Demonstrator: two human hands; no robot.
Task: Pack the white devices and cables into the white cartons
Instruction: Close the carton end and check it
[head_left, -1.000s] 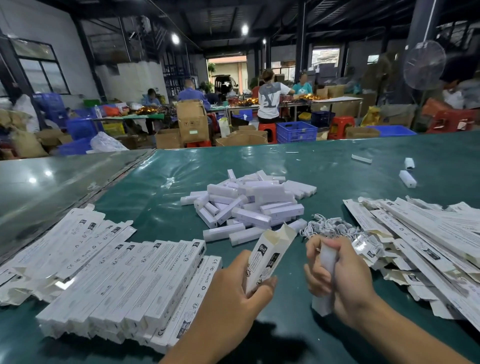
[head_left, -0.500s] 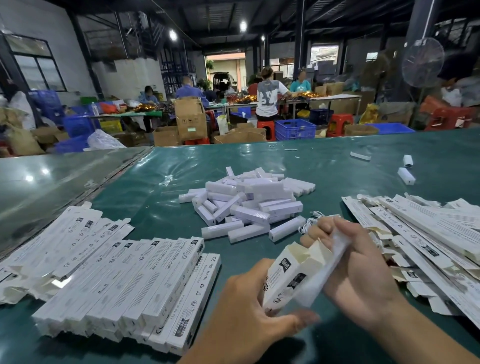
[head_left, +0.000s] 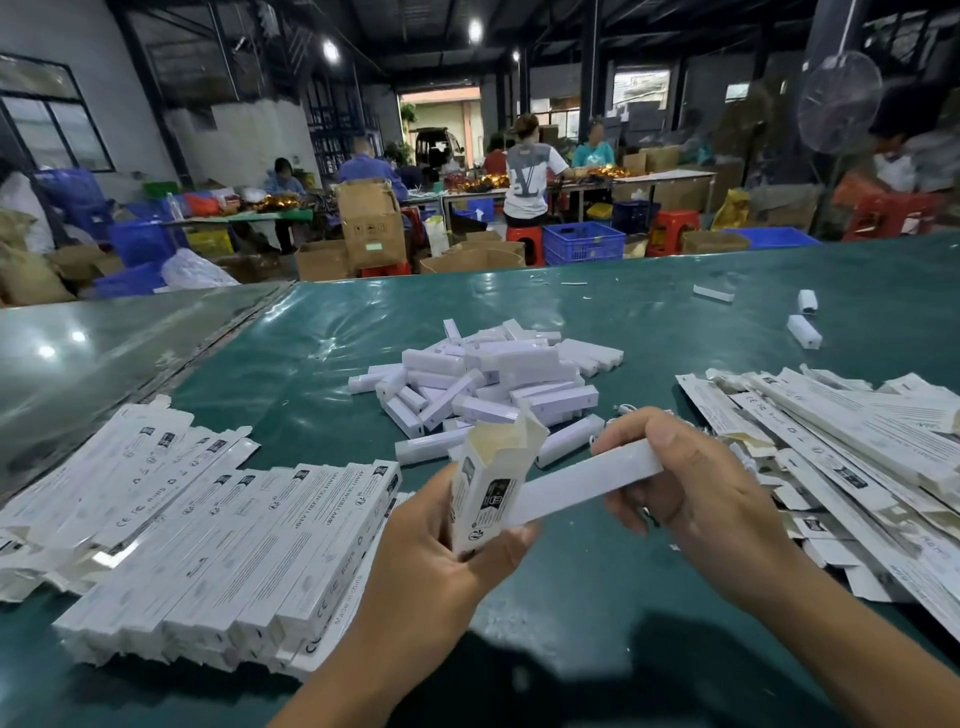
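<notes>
Near the middle of the green counter (head_left: 649, 322), just above its surface, an open white carton (head_left: 491, 483) is held upright and slightly tilted by the left hand (head_left: 441, 566), whose fingers and thumb are curled round its lower half. Its top flaps stand open, and the hollow inside can be seen. A long white device (head_left: 582, 483) is gripped at its right end by the right hand (head_left: 691, 493), with the thumb on top and the fingers wrapped beneath; the device's left end lies against the front face of the carton, below the mouth, and has not yet been entered.

The step in hand is judged to be the insertion of a device into a carton. For the next move, the free end of the device would need to be raised and lined up with the open mouth, then slid down lengthwise while the carton is kept steady. A cable would probably also have to be added before the flaps are tucked shut.

Farther off, at the centre, a pile of white devices (head_left: 493, 379) is heaped. Filled or closed cartons (head_left: 249, 545) are laid in rows at the near left, and flat unfolded cartons (head_left: 831, 441) are stacked on the right. White cables (head_left: 623, 410) are partly seen behind the right hand.
</notes>
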